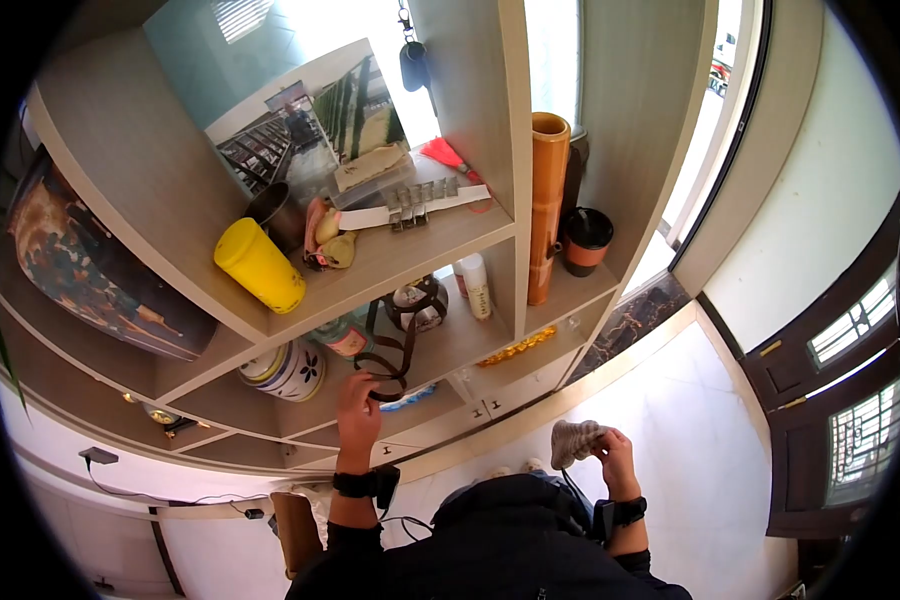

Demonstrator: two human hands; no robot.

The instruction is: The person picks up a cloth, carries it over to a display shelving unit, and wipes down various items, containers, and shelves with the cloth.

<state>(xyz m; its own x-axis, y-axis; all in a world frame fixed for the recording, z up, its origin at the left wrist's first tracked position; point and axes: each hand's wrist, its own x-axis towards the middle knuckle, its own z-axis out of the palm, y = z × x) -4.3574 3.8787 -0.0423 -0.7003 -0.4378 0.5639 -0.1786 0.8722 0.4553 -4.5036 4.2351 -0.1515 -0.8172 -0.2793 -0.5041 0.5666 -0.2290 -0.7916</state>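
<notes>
My left hand (358, 412) reaches up to the lower shelf, its fingers closed on a dark brown strap (407, 350). That strap loops up toward a round glass-like pot (420, 303) wrapped in brown bands. Beside it lies a clear greenish bottle with a pink label (344, 336). A white patterned ceramic jar (288, 372) stands left of my fingers. Low on the right, my right hand (618, 462) grips a crumpled grey-brown cloth (576, 442), held away from the shelves.
Above are a yellow canister (260, 265), a dark cup (276, 215), framed pictures (315, 125) and a red tassel (442, 152). To the right stand a bamboo tube (548, 200), a black-and-orange cup (586, 242) and a white bottle (475, 287). A large vase (90, 265) fills the left compartment.
</notes>
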